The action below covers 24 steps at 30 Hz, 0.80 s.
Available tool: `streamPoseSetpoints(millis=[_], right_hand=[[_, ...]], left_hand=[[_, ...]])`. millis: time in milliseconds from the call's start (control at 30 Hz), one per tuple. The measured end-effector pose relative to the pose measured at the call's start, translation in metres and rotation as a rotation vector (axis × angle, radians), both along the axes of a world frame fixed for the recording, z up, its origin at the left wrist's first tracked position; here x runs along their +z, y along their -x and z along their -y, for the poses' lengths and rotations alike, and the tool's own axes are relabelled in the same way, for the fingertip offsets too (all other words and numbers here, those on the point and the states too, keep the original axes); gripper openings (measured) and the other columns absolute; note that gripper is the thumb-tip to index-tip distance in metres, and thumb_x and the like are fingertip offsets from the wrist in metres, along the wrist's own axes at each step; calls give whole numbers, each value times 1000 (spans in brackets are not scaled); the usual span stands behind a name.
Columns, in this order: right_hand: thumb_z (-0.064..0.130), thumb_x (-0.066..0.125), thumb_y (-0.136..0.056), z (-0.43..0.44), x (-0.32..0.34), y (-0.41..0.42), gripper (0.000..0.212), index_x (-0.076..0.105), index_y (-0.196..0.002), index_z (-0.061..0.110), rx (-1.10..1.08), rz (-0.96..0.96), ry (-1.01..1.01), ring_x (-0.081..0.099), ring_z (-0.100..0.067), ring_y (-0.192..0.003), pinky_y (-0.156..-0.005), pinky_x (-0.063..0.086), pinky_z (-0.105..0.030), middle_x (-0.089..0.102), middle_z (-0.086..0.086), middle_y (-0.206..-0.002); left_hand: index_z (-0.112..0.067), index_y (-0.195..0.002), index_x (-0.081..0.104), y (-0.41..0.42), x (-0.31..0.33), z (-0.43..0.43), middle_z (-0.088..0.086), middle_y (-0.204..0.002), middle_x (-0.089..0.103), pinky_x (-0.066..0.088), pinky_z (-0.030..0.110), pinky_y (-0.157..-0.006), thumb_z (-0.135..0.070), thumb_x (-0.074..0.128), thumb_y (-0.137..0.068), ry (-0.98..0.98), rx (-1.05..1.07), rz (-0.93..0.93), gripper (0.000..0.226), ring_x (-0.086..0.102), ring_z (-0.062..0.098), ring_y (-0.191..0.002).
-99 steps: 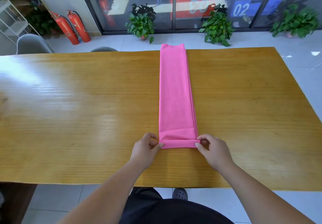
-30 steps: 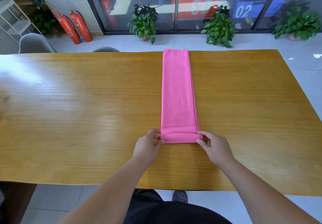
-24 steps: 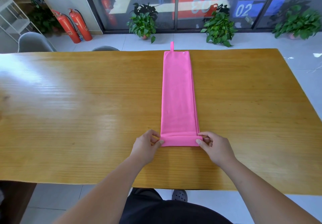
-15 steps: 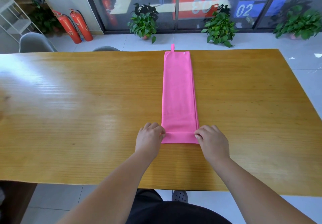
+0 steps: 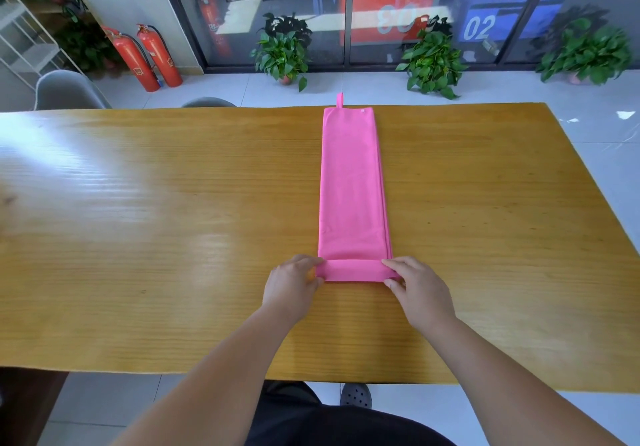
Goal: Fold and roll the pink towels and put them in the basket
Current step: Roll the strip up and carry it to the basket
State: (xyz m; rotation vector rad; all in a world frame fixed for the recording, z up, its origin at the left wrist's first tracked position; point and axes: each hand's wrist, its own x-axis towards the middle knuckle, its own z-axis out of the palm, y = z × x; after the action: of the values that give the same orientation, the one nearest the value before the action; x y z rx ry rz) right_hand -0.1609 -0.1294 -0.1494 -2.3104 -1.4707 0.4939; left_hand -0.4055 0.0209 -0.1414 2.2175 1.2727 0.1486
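Glass doors, potted plants (image 5: pixel 285 50) and two red fire extinguishers (image 5: pixel 133 61) line the far side of a tiled room, where a long wooden table (image 5: pixel 138 237) holds a single pink towel (image 5: pixel 351 185). Folded into a narrow strip, the towel runs from just ahead of me to the far edge, its hanging loop (image 5: pixel 339 100) poking past the table's rim. The near end is turned over into a low roll (image 5: pixel 355 270). My left hand (image 5: pixel 292 284) pinches the roll's left end, fingers over the top and thumb against the near side. My right hand (image 5: pixel 420 293) grips the right end the same way.

As I judge it, the step in hand is the rolling, barely begun, with nearly the whole strip lying flat ahead. To do it well I would push both ends forward evenly, so the roll sits square to the strip, and hold it snug so no slack builds inside. Layered edges show along the strip's right side. They could fan out and make the roll taper if my right hand runs loose.

A grey chair (image 5: pixel 65 90) stands beyond the table's far left corner, well apart from the work. No basket is in view, so I cannot tell where the finished roll will go.
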Motion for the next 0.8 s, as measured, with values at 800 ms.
streamPoseSetpoints(millis=[800], right_hand=[[34,67,-102,16,-16,2,36,70,-134,19,151,485,-178,60,-22,-105,-77,54,-39,66,7,-131]], left_hand=[[-30,-119,76,8,-15,13,-15,-121,69,49,33,-75,-27,80,-92,-518,-201,-30,27,60,16,-98]])
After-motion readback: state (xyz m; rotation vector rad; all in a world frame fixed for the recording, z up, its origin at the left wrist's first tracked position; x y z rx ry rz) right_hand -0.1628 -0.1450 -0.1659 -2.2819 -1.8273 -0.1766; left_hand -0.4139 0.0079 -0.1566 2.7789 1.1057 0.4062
